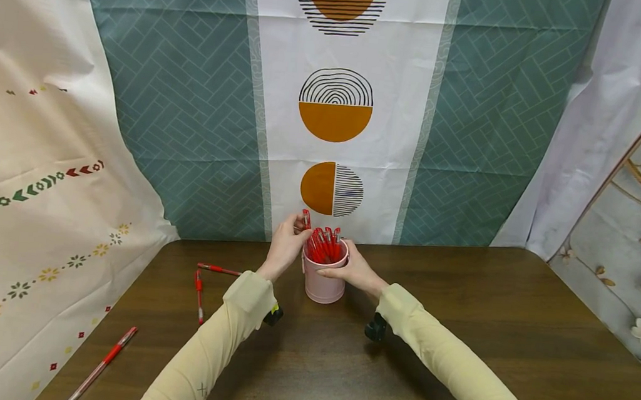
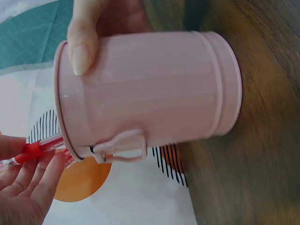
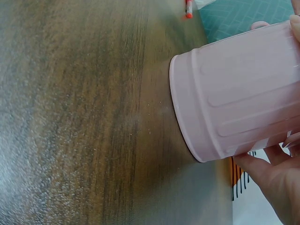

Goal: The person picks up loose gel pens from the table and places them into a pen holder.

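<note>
A pink metal cup (image 1: 325, 289) with small side handles stands upright at the back of the table, holding several red pens (image 1: 325, 249). My right hand (image 1: 357, 271) grips it around the upper side; in the left wrist view the thumb (image 2: 82, 49) presses on the wall near the rim. At the cup's left, my left hand (image 1: 286, 245) pinches a red pen (image 1: 306, 219) between thumb and fingers. From the left wrist, that pen (image 2: 33, 152) crosses the rim, its lower end hidden inside the cup.
Three more red pens lie on the left of the table: one near the back (image 1: 218, 269), a second (image 1: 199, 297) just in front of it, another (image 1: 101, 365) by the front left edge. Behind the table hangs a patterned cloth (image 1: 336, 145), with other cloths at both sides.
</note>
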### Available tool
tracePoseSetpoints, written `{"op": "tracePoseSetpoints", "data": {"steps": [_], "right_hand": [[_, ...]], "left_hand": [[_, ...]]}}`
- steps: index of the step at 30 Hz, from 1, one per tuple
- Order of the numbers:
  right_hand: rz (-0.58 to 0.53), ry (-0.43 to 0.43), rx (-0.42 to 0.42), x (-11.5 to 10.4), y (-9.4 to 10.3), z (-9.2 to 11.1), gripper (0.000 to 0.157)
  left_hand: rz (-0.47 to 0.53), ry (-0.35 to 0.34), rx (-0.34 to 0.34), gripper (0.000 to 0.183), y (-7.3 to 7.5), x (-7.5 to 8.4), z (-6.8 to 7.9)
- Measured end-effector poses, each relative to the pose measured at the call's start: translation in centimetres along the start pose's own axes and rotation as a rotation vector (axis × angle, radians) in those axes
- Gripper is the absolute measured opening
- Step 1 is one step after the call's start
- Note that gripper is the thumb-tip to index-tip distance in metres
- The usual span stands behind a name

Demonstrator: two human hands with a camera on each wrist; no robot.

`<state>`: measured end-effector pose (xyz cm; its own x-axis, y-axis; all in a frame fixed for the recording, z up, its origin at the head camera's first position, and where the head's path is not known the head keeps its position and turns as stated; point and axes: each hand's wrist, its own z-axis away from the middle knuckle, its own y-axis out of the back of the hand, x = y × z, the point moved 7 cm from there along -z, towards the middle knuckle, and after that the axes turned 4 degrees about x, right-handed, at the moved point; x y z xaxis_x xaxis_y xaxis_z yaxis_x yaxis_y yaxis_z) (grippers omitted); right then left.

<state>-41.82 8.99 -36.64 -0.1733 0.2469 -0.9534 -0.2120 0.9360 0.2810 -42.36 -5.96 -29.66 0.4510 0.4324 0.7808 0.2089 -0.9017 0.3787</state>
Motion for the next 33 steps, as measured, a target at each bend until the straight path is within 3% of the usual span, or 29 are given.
{"op": "tracePoseSetpoints", "data": {"steps": [8,14,21,33], "right_hand": [[0.026,0.087,0.063,2.8,0.2,-2.0,0.079],[0.019,0.056,0.037,2.9,0.2,-2.2,0.083],[-0.004,0.036,-0.003,2.8,0.2,-2.1,0.087],[0.047,0.077,0.062,2.6,0.2,-1.7,0.078]], "left_hand": [[-0.098,-0.080,0.019,0.035,0.2,0.0,0.0],[-0.140,-0.151,0.040,0.019,0.3,0.1,0.1],[-0.191,-0.133,0.064,0.012,0.5,-0.2,0.2],[-0.337,-0.095,0.064,0.012,0.3,-0.5,0.7]]}}
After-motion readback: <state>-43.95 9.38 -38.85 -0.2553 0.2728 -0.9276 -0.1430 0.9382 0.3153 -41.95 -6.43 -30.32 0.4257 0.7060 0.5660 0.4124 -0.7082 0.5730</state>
